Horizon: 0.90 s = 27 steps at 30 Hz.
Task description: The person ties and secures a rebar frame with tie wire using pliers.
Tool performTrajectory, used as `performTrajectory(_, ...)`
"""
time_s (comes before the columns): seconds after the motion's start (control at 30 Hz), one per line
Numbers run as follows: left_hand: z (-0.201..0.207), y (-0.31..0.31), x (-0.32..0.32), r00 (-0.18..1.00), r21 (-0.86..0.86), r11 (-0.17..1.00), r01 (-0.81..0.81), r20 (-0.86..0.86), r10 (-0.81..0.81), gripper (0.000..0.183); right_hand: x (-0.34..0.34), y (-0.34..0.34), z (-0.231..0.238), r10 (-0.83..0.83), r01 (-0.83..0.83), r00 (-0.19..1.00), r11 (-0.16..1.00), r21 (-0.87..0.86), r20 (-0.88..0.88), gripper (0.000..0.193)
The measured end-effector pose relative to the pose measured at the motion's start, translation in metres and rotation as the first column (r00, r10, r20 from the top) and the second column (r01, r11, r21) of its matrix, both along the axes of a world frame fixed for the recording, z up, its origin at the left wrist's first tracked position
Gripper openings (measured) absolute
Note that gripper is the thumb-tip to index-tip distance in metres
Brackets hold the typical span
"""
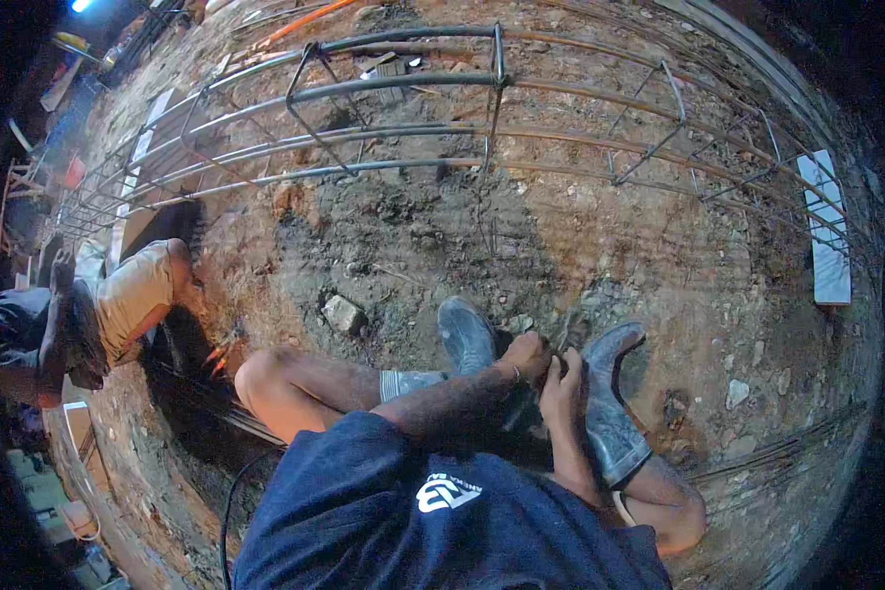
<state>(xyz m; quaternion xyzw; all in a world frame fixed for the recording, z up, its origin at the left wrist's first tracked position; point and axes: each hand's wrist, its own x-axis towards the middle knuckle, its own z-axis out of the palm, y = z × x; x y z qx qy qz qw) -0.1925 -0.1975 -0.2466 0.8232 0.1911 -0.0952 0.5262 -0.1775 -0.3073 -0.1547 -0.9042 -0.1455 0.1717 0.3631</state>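
Note:
My left hand [528,357], with a band at its wrist, is closed, its fingers bent down between my two boots. Close beside it my right hand [562,388] is also closed, thumb and fingers pinched together. Both are by the toe of my right rubber boot [612,403]; my left boot [467,334] stands just left of them. A dim, thin-looking tangle [572,332] shows beyond the fingertips; I cannot tell what it is or whether the fingers grip it.
A long rebar cage [413,87] spans the far side, resting on white-topped supports [826,226] at both ends. Another person [133,305] is low down at the left. A pale stone [343,314] lies on rough earth. Thin bars [787,454] lie at the right. A black cable [234,506] runs beside me.

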Motion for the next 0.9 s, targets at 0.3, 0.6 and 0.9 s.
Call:
performTrajectory(0.3, 0.143, 0.1, -0.047, 0.881, -0.465, 0.8, -0.379, 0.082, 0.465, 0.039, 0.024, 0.055, 0.051, 0.307, -0.011, 0.839, 0.835, 0.55, -0.449, 0.024)
performTrajectory(0.6, 0.136, 0.127, -0.037, 0.642, 0.17, 0.69, -0.703, 0.569, 0.514, 0.032, 0.034, 0.128, 0.059, 0.104, -0.064, 0.994, 0.838, 0.543, -0.044, 0.025)
performTrajectory(0.9, 0.125, 0.199, -0.01, 0.72, -0.412, 0.796, -0.444, 0.364, 0.59, 0.047, 0.038, 0.139, 0.087, 0.388, -0.323, 0.901, 0.899, 0.295, -0.194, 0.016)
